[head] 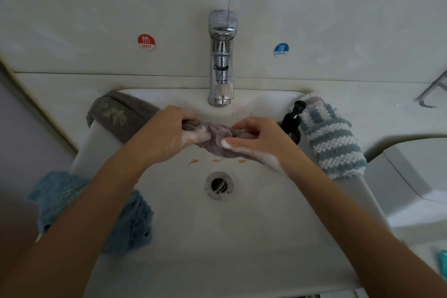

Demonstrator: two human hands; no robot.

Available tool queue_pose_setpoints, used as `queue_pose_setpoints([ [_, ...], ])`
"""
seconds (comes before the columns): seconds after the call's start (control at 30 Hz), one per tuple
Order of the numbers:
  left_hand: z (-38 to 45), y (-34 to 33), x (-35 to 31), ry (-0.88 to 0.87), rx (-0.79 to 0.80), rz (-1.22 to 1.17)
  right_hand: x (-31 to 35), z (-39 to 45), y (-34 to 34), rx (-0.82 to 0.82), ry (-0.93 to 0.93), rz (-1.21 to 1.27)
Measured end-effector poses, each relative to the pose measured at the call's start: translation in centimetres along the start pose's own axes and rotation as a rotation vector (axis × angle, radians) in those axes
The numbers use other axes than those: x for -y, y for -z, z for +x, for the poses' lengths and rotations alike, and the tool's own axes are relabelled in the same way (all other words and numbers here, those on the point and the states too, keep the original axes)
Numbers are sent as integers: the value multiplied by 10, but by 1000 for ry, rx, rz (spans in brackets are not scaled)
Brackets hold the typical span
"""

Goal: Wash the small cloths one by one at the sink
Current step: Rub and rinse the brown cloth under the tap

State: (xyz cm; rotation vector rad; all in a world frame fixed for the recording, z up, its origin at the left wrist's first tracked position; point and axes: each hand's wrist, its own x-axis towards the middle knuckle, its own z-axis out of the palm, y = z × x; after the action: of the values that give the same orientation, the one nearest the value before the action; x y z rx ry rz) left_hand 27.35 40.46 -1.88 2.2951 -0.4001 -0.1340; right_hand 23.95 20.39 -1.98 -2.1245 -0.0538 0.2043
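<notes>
**Head view: two soapy hands scrub a small mauve cloth over a sink**

Head camera looks straight down into a white ceramic sink. Both hands meet just below the chrome tap, holding one small mauve-grey cloth bunched between them above the basin. The left hand has its fingers curled round one end of the cloth; the right hand pinches the other end, thumb on the near side. White lather coats both hands, which suggests the cloth is being rubbed against itself with soap. No water stream shows from the tap.

The open drain sits directly below the hands, so suds and drips would fall into the basin.

Three other cloths hang over the sink rim, apparently kept apart so each is washed in turn: a grey-brown cloth at the back left, a blue cloth at the front left, and a blue-and-white striped cloth at the right. Which are already washed cannot be told.

A black pump soap dispenser stands at the rim just beside the right hand, within easy reach. Red "HOT" and blue "COLD" stickers flank the tap on the wall.
</notes>
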Motion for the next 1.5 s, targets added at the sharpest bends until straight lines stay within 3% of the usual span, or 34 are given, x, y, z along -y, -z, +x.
queue_pose_setpoints([
  [0.13, -2, 5, 2, -6, -12, 71, -1, 0, 3, 10, -4, -106],
  [0.27, -3, 7, -3, 1, 39, -70, 1, 0, 9, -35, 9, -143],
  [0.43, -3, 2, -6, 31, 57, -165, 1, -1, 6, 19, 18, -184],
  [0.6, 0, -4, -2, 52, 1, -250, 0, -1, 5, -76, 24, 127],
  [0.73, -3, -8, -10, -34, 21, -234, -4, 1, -2, -207, 88, 344],
  [0.8, -5, -14, -13, -33, 50, -272, -9, 6, -6, -302, 140, 327],
  [0.9, -5, -28, -13, -13, -62, -282, -15, 10, -13, -414, 171, 143],
  [1.03, -4, -51, -12, -32, -203, -208, -12, 6, -26, -457, 182, 85],
  [1.17, -12, -74, -25, 10, -417, -263, -5, 8, -44, -434, 87, 328],
  [1.3, -12, -89, -43, -39, -478, -277, 0, 10, -46, -469, -73, 656],
  [1.43, 7, -74, -28, 17, -404, -278, 11, -5, -58, -391, -17, 658],
  [1.5, 2, -82, -29, 54, -458, -353, 13, -2, -53, -358, -28, 659],
])
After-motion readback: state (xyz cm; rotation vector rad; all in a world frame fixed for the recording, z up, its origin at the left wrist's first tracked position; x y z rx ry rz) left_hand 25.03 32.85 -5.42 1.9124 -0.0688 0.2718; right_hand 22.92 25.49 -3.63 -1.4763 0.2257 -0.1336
